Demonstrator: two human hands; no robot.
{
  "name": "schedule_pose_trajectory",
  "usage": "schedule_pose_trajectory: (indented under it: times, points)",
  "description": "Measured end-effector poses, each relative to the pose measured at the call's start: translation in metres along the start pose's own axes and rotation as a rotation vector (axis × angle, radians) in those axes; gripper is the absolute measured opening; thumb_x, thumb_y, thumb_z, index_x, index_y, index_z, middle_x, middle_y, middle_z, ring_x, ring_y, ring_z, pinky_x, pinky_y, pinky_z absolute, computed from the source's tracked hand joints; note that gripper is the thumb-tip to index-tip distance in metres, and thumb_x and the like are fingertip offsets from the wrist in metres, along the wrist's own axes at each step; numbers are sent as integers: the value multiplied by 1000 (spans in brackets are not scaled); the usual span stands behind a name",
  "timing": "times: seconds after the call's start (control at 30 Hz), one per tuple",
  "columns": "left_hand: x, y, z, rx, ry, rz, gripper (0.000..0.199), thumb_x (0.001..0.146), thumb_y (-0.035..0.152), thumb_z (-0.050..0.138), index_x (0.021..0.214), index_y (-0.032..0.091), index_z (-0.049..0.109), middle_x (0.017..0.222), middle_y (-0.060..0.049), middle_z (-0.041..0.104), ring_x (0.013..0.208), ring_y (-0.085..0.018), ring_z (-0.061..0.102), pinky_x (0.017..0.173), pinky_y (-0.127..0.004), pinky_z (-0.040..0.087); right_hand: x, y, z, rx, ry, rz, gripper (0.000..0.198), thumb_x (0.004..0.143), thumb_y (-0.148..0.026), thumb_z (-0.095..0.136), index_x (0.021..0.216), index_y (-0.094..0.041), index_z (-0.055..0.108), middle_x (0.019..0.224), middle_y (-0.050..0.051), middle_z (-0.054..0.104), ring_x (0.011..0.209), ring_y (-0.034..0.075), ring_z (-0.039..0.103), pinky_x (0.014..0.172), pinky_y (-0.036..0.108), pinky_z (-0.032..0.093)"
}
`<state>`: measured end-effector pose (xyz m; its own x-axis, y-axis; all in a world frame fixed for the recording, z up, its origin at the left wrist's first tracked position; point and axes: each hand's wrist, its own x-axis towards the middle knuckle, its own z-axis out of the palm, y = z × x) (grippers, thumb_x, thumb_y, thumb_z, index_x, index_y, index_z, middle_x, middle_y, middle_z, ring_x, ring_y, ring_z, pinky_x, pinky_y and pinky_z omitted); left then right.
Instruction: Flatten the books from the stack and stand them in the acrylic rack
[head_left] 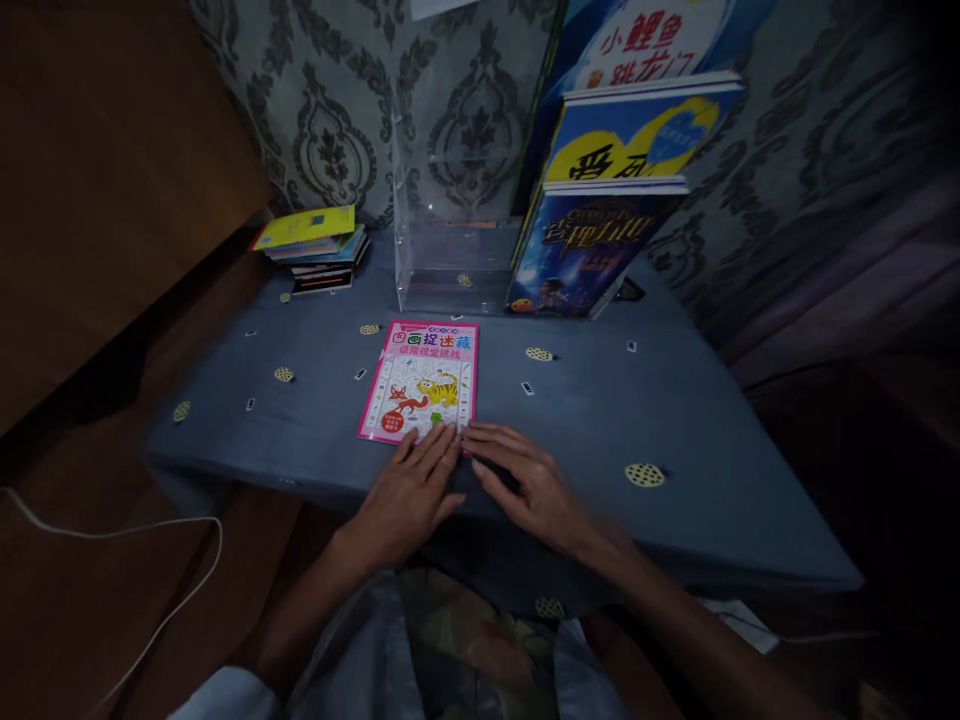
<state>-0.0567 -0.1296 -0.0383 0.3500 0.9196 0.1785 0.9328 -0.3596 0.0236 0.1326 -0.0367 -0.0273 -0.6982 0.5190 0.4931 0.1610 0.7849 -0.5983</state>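
A pink children's picture book [424,375] lies shut and flat on the blue tablecloth, its cover showing a fox and a yellow striped cat. My left hand [412,490] rests with fingers stretched out over the book's lower edge. Beside it, my right hand [529,485] reaches to the lower right corner of the book, its fingers extended and the thumb apart. Neither hand is wrapped round anything. Part of the book's bottom edge is hidden beneath the fingers.
Behind the book stands a clear acrylic rack [450,290]; its right side holds several upright books, a dark blue book [592,250] in front. A pile of thin books [322,250] sits at the back left. A white cable [172,522] hangs left of the table [697,440].
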Motion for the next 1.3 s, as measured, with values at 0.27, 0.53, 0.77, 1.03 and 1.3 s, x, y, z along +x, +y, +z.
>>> schedule_pose_trajectory:
  times: [0.27,0.53,0.77,1.03,1.3]
  points:
    - [-34,-31,-5,49,50,-153,59,103,34,41,155,10,25,157,-19,37,149,-27,31,118,-48,33,22,-1,20,-14,-252,-79,43,96,-30,56,137,-20,58,140,14,61,135,26,52,115,54,40]
    - [-54,-41,1,28,186,-301,53,100,22,38,151,12,33,152,-17,47,144,-27,41,116,-51,39,73,-17,40,-34,-540,-144,68,98,-50,50,154,-15,34,157,16,40,148,25,33,122,48,29]
    - [-52,-44,3,23,384,-297,39,100,15,40,137,16,51,136,-13,63,127,-24,60,105,-45,51,109,1,65,-95,-578,-189,61,103,-51,38,150,-13,41,156,17,42,148,23,32,123,47,25]
    - [-43,-49,-9,28,427,-265,30,99,13,44,126,16,58,126,-12,69,112,-24,67,93,-43,54,153,64,68,-324,-463,-87,55,102,-40,43,149,-11,43,158,16,39,149,25,31,123,46,26]
    - [-30,-53,-13,24,301,-371,28,100,19,45,122,18,62,122,-11,69,103,-25,66,84,-40,53,167,103,47,-457,-328,145,54,101,-41,39,147,-14,46,155,15,43,147,26,36,121,50,25]
